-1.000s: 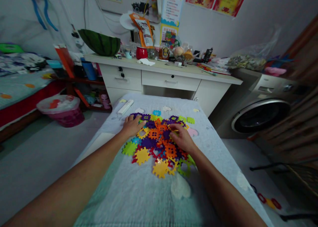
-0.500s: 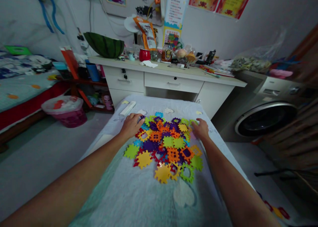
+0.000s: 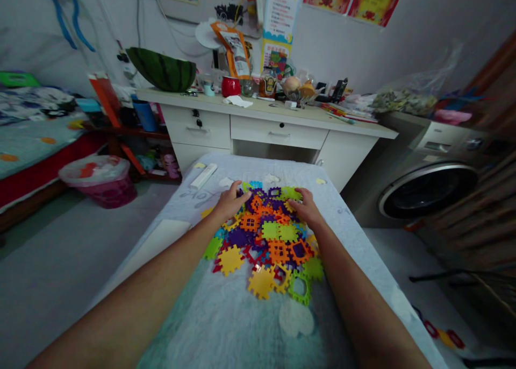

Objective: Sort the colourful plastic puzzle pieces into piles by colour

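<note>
Handling the loose pile of toy pieces (image 3: 270, 231) on the cloth (image 3: 201, 326) seems the present step; the next move probably calls for light pressure at its far edges. Both arms reach forward. The left hand (image 3: 230, 201) spreads thumb and fingers apart; the right hand (image 3: 308, 208) bends over pieces, its grip one cannot tell.

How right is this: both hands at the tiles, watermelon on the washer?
Not quite: the head view shows the watermelon on the desk, not the washer. The left hand and right hand are indeed at the tiles.
</note>
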### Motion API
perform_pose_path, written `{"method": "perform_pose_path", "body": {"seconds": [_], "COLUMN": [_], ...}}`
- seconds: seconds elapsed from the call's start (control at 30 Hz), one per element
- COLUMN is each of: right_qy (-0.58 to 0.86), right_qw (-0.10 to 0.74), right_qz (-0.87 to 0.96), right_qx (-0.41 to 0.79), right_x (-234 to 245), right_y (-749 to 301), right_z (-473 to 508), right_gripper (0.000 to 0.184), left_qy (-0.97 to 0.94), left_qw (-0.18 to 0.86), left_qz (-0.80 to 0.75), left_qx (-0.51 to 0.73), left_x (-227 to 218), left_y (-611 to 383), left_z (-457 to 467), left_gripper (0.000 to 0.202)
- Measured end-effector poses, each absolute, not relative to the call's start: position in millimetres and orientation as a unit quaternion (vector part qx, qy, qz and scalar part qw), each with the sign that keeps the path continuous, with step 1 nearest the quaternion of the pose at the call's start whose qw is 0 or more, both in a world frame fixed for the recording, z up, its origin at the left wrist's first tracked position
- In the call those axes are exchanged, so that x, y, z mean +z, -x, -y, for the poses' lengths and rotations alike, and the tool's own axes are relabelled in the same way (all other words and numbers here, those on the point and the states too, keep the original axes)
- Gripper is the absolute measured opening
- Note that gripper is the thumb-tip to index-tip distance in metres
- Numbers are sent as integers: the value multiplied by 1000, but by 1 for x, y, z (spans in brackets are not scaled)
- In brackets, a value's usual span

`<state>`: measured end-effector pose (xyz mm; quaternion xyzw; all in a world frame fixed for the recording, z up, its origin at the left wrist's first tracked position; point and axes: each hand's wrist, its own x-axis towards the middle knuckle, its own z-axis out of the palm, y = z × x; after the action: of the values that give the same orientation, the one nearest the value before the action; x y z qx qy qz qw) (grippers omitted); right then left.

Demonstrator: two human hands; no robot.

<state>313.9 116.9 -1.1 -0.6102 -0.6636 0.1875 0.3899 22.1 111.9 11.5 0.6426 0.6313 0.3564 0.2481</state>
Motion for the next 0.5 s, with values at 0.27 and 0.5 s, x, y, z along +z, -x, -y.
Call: {"method": "perform_pose_path", "body": {"seconds": [0.27,0.5], "right_qy": [484,367], "right_qw": [371,400], "right_qz": [695,738], "right_qx": [382,401], "right_x": [47,70], "right_y": [-273,-273], "right_z": [-86,-48], "right_gripper": [31,34], "left_qy": [-687,-768], "left_qw": [308,277], "left_qz": [-500,-433], "left_qx": [428,381], "left_x": [39,68], "left_y": [-57,-58], "left_z": [-90,-37], "left_gripper": [35,36]}}
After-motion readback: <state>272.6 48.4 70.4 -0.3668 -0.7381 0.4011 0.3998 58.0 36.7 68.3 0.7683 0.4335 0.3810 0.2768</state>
